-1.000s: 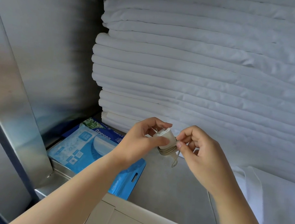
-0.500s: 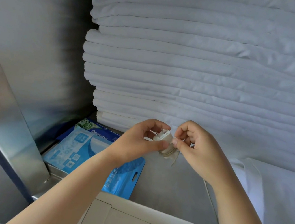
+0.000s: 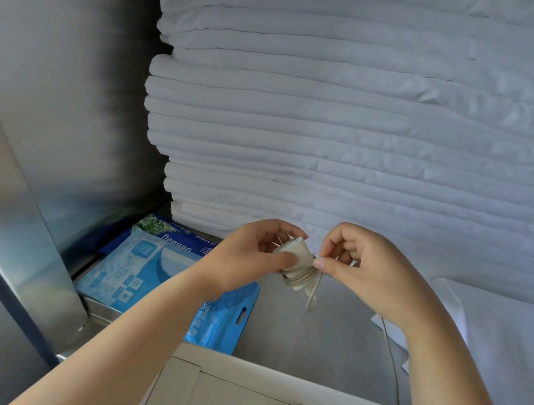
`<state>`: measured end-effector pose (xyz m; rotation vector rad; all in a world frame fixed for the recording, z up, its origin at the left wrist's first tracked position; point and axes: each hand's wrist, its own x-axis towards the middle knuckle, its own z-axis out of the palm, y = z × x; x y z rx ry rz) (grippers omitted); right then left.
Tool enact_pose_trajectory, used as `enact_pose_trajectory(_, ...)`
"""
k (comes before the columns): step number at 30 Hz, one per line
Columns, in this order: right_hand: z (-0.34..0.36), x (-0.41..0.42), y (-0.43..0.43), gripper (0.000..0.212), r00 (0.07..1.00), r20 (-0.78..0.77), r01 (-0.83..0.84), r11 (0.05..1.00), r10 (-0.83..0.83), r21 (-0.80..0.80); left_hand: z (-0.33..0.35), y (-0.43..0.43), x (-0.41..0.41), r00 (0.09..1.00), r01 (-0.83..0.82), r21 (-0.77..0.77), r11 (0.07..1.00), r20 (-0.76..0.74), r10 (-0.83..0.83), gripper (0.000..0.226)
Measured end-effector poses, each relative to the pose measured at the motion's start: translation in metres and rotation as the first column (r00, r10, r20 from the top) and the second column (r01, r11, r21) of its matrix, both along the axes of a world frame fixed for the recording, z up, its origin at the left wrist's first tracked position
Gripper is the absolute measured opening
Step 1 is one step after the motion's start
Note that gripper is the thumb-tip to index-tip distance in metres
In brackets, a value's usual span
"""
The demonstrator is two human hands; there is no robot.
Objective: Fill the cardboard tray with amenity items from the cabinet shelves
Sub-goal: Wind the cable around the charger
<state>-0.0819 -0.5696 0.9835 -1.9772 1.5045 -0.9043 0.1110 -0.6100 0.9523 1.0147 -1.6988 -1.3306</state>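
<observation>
Head view into a metal cabinet shelf, with all positions given relative to the small white bundle held at centre. Directly behind and above the bundle rises a tall stack of folded white linen, filling most of the upper frame. To the left and slightly below lies a blue plastic packet printed with white panels and lettering, flat on the shelf and overlapping a second, darker blue packet with a hang slot, which reaches toward the tray. To the right lies a loose white cloth, with a thin cord running along its near edge. Below the bundle, at the bottom of the frame, is the rim of the cardboard tray, its visible compartments showing only bare dividers. The left hand grips the bundle from the left, fingers curled over its top and thumb pressed against its side. The right hand pinches, between thumb and forefinger, a pale elastic band wound around the bundle's lower end; one loop hangs free beneath. Thin pale sticks protrude from the bundle's top; its contents cannot be identified. The shelf floor is dull grey metal, and a brushed-steel side wall closes the space far to the left
</observation>
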Motion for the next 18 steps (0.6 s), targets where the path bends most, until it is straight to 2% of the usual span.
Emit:
enact_pose_trajectory(4, -0.0016, -0.0005, 0.0053, 0.014, 0.998, -0.052, -0.042, 0.999, 0.043, 0.017, -0.0008, -0.002, -0.0004, 0.998, -0.052, 0.019, 0.998, -0.037, 0.053, 0.027)
enact_pose_trajectory(10, -0.0038, 0.0052, 0.0069, 0.016, 0.989, -0.137, -0.046, 0.999, 0.045, -0.001, -0.0029, -0.0056, -0.0001, 0.989, -0.145, -0.008, 0.989, -0.011, 0.145, 0.022)
enact_pose_trajectory(18, -0.005, 0.0058, 0.0052, 0.013, 0.999, -0.047, 0.004, 0.994, -0.009, -0.106, -0.0031, -0.0026, -0.0007, 0.995, -0.036, -0.072, 0.997, 0.087, 0.043, 0.025)
